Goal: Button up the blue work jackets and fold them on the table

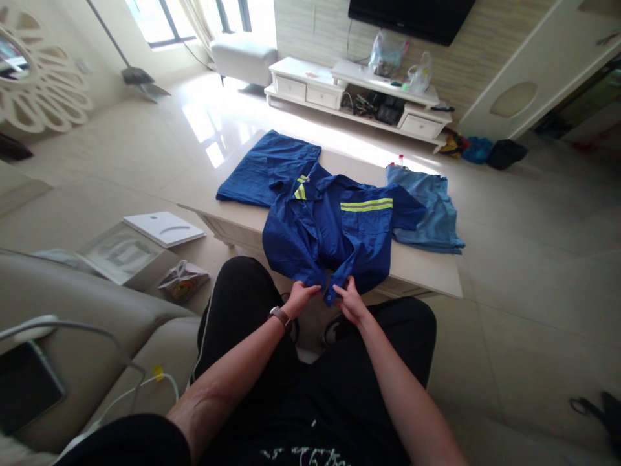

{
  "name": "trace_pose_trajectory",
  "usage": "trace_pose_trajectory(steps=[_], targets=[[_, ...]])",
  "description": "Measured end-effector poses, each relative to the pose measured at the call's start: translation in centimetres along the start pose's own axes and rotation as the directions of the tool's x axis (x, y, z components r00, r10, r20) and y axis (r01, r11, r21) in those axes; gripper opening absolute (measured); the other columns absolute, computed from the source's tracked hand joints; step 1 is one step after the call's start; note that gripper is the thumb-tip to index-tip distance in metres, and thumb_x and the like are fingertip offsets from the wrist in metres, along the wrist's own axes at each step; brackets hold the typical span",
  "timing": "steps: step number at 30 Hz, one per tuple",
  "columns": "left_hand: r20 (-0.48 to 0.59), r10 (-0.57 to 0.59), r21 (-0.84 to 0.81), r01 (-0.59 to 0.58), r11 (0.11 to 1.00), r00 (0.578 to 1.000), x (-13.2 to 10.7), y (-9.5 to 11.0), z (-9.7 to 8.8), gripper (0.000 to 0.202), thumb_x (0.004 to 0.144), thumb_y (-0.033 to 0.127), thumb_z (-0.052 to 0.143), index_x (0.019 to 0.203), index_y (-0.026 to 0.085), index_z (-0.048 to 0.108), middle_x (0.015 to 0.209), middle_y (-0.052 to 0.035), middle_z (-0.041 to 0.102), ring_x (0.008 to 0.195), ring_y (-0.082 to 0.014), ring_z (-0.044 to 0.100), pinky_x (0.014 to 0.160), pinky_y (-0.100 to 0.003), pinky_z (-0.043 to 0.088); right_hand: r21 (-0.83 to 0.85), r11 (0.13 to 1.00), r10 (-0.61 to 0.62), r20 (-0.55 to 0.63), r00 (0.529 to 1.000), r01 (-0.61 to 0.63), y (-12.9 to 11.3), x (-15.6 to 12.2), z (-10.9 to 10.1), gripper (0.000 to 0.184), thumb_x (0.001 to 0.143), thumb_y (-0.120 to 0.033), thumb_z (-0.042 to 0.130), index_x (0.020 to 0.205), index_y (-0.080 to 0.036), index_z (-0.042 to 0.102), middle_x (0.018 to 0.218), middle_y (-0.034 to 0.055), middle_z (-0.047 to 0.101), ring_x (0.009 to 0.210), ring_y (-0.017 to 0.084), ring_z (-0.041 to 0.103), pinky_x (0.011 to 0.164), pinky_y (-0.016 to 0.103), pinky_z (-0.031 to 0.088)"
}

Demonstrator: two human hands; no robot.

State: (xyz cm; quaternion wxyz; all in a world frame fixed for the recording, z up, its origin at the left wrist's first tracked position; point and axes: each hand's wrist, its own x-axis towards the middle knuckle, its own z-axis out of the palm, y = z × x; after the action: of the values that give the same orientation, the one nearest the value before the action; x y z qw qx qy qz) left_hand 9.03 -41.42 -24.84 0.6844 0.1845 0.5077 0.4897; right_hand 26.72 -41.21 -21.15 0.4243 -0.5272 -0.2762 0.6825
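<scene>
A blue work jacket (369, 226) with yellow-and-grey reflective strips lies across the low table and hangs over its near edge. My left hand (301, 296) pinches the jacket's near edge, with a watch on that wrist. Close beside it, my right hand (351, 303) grips another part of the same edge, where a button shows. Both hands are closed on the cloth, a small gap between them. Folded dark blue cloth (262, 165) rests on the table to the left of the jacket. Light blue denim (431, 210) lies at the right, partly under a sleeve.
The low table (441, 275) stands just beyond my knees. On the left are a sofa (160, 346), a box (121, 259) with a white flat box (165, 228) on it, and a wrapped packet (183, 281). A white TV cabinet (310, 90) stands along the far wall.
</scene>
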Motion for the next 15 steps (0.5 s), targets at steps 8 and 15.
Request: trace_pose_trajectory(steps=[8,15], targets=[[0.005,0.064,0.074,-0.064,0.995,0.998,0.9,-0.5,-0.1,0.029,0.055,0.025,0.092,0.074,0.012,0.075,0.077,-0.0085,0.075,0.07,-0.017,0.065,0.067,-0.028,0.049,-0.558,0.829,-0.145,-0.149,0.978,0.038,3.2,2.6,-0.1,0.047,0.06,-0.025,0.07,0.101,-0.025,0.047,0.095,-0.0006,0.06,0.085,0.021,0.067,0.075,0.034,0.057],[-0.037,0.091,0.12,-0.086,0.989,0.995,1.4,-1.0,-0.5,0.025,0.056,0.025,0.089,0.071,0.012,0.075,0.074,-0.0076,0.074,0.065,-0.0155,0.062,0.065,-0.027,0.047,-0.777,0.627,-0.23,-0.107,0.967,0.063,3.1,3.8,-1.6,0.047,0.068,-0.014,0.064,0.113,-0.026,0.067,0.113,0.004,0.055,0.104,0.022,0.061,0.1,0.035,0.051]])
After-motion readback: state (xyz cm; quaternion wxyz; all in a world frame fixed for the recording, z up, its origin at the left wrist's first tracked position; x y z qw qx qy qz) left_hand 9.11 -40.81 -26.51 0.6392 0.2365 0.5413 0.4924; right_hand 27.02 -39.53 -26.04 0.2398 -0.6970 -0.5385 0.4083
